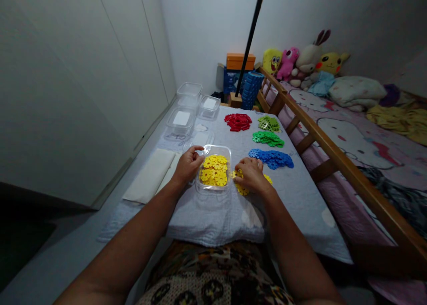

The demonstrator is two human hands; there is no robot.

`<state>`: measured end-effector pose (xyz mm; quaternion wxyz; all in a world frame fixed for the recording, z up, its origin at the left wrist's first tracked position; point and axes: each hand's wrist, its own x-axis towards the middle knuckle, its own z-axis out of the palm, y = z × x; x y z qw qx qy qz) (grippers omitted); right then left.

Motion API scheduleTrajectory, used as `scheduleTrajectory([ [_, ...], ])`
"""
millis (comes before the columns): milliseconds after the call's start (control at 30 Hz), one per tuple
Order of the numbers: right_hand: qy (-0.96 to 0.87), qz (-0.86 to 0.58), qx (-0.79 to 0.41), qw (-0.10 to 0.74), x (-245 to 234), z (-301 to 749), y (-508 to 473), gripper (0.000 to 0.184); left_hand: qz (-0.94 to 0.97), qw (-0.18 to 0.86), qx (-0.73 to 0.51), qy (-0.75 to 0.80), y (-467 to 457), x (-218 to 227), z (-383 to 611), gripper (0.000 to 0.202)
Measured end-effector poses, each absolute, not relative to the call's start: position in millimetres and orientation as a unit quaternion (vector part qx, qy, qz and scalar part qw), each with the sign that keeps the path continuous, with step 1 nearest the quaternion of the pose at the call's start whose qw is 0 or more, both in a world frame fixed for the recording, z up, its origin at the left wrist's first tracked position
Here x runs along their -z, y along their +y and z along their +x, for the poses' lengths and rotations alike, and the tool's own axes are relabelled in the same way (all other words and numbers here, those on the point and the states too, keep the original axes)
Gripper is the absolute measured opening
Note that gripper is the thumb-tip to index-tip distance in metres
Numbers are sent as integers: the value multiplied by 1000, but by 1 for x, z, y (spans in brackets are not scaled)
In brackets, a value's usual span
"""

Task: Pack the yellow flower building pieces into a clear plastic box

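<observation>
A clear plastic container [230,156] stands in front of me with yellow flower-shaped plastic discs [214,170] piled inside. My left hand [189,163] grips its left side, thumb and fingers at the rim. Just right of the container, my right hand [251,174] is curled over more yellow discs [242,190] lying on the cloth, fingers closed around some of them. The palm covers part of that pile, so how many it holds is hidden. Behind the right hand lies a heap of blue discs [273,158].
Green discs [267,138], light green discs [268,123] and red pieces [238,122] lie farther back on the cloth-covered table [283,211]. More clear containers [180,119] stand back left. Folded cream cloth [148,176] lies left. A wooden bed rail [320,136] runs along the right.
</observation>
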<state>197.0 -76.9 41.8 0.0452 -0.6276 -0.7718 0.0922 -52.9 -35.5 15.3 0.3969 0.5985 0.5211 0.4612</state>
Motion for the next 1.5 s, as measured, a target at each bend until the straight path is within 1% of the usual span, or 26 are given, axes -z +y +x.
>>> scheduleTrajectory([
  [100,-762,-635,-102,79,-39,198,-74,27,599,400,-458,522,-35,-15,-53,35],
  [267,-739,-638,-157,146,-40,206,-66,12,601,397,-461,519,-33,-15,-53,34],
  [333,-719,-642,-174,199,-45,210,-62,10,603,395,-461,517,-33,-14,-53,33],
  [433,-688,-638,-176,297,-55,208,-56,11,605,394,-462,515,-33,-13,-53,34],
  [500,-685,-623,-181,331,-62,198,-52,12,604,392,-462,518,-33,-12,-53,34],
  [533,-691,-614,-184,334,-65,192,-50,12,604,390,-462,519,-33,-12,-53,34],
  [633,-714,-603,-182,306,-72,167,-43,12,608,386,-462,518,-33,-12,-53,34],
  [800,-741,-609,-178,222,-71,136,-27,18,608,390,-463,515,-32,-11,-53,33],
  [933,-746,-615,-169,191,-65,124,-19,24,605,395,-459,516,-32,-11,-53,34],
  [1000,-747,-619,-157,184,-63,123,-19,24,606,395,-460,515,-31,-10,-54,34],
  [1100,-741,-626,-144,196,-64,130,-23,25,608,392,-465,511,-30,-9,-54,33],
  [1233,-732,-630,-138,221,-70,160,-35,26,607,391,-464,513,-31,-9,-54,34],
  [1300,-739,-625,-133,212,-72,179,-43,24,605,392,-462,516,-33,-11,-53,34],
  [1400,-771,-606,-133,143,-72,206,-59,22,604,394,-461,518,-34,-12,-53,34],
  [1500,-792,-592,-138,55,-66,221,-75,28,603,399,-460,515,-34,-13,-53,35],
])
